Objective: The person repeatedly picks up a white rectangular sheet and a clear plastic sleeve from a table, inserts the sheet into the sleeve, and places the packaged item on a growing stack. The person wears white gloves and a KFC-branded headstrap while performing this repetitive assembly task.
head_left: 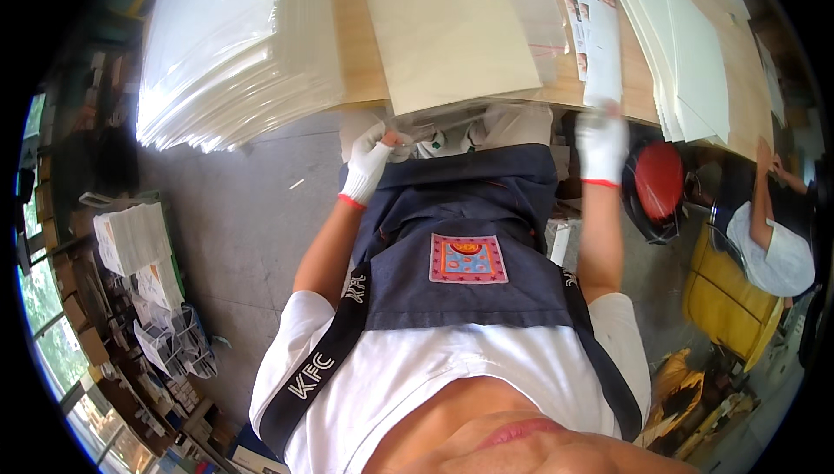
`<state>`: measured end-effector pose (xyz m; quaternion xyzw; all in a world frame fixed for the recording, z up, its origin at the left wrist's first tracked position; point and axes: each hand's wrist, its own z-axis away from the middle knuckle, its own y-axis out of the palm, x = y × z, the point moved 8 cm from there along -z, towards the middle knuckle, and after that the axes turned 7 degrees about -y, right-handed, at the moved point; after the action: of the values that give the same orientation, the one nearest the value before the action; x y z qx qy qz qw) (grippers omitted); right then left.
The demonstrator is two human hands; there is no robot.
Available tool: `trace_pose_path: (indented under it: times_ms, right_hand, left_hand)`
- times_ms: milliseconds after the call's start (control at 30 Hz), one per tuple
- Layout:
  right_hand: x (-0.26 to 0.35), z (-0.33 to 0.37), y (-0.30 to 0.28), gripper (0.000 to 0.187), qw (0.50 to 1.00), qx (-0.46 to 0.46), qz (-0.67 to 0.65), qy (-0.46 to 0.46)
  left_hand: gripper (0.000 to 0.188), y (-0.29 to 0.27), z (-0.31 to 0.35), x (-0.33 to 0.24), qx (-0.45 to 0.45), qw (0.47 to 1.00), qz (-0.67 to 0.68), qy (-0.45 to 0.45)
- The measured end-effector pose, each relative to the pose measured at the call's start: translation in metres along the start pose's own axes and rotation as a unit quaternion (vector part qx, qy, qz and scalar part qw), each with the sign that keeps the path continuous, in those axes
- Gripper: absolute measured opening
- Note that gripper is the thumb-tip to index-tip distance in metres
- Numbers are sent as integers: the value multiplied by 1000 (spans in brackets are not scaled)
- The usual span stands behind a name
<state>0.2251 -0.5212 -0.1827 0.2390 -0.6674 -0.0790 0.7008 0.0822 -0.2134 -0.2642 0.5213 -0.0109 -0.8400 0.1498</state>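
Observation:
My left hand (368, 163), in a white knit glove with a red cuff, is closed at the table's near edge. Its fingertips pinch the corner of a clear plastic bag (512, 122) that overhangs the edge. Above this bag lies a cream sheet (452, 35). My right hand (601, 151), gloved the same way, is smeared by motion at the lower end of a sheet of printed labels (601, 66). Whether its fingers hold the labels cannot be made out.
A thick stack of plastic-wrapped sheets (230, 66) overhangs the wooden table (363, 74) at the left. Fanned pale sheets (682, 61) lie at the right. A red and black object (658, 180) stands below them. Another person (769, 244) sits at far right by a yellow seat (728, 300).

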Motion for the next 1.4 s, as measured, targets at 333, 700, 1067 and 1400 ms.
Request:
trace_pose_path:
  times_ms: [333, 700, 1067, 1400]
  right_hand:
    - [-47, 100, -216, 26, 520, 146, 812, 222]
    - [-4, -17, 22, 14, 626, 196, 638, -404]
    - [-20, -19, 0, 19, 740, -95, 656, -108]
    - [48, -34, -79, 69, 484, 17, 868, -106]
  left_hand:
    - [33, 15, 37, -65, -245, 689, -521, 440]
    - [18, 37, 30, -77, -137, 723, -478, 480]
    - [14, -47, -17, 23, -334, 931, 34, 146]
    - [53, 116, -6, -98, -101, 687, -620, 365]
